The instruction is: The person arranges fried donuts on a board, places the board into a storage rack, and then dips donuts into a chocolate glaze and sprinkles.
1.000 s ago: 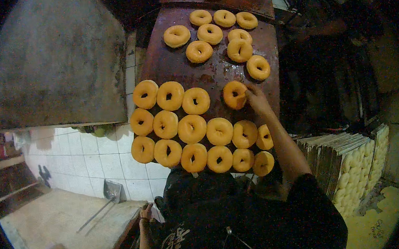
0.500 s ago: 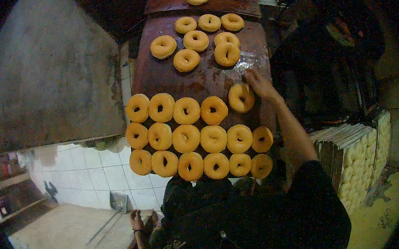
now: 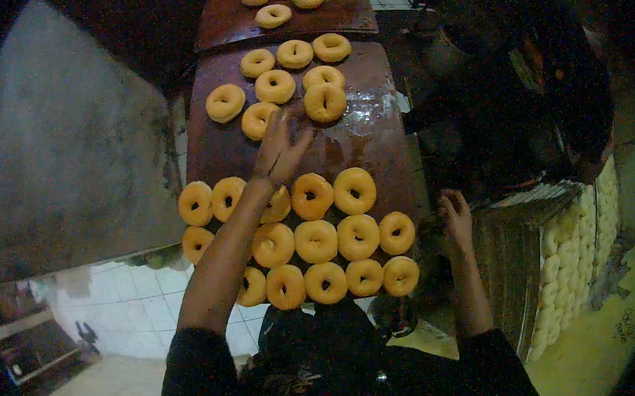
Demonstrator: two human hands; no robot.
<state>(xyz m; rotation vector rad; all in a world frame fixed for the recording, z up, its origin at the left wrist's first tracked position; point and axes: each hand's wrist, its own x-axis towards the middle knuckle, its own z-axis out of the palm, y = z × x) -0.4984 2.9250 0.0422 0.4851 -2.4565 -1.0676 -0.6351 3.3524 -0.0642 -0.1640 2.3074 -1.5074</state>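
Golden ring doughnuts (image 3: pixel 325 281) lie in three close rows on the near part of a dark reddish-brown board (image 3: pixel 215 153). My left hand (image 3: pixel 284 147) reaches across these rows, its fingers spread. Its fingertips are at the right edge of a doughnut (image 3: pixel 259 121) in the looser group; I cannot tell if they touch it. My left forearm hides parts of the rows. Off the board's right side, my right hand (image 3: pixel 457 214) is raised with nothing in it, fingers loosely bent and apart. At the right end of the far row sits a doughnut (image 3: pixel 354 191).
Beyond the loose group, a second board (image 3: pixel 334 13) carries more doughnuts. A large grey panel (image 3: pixel 71 156) stands at the left. On the right are a dark cluttered area and a stack of trays (image 3: pixel 517 257) beside many pale doughnut shapes (image 3: pixel 573 268).
My right hand has drawn back off the board's right side. The doughnut beside it now lines up with the far row. My left hand has come from low left over the board.
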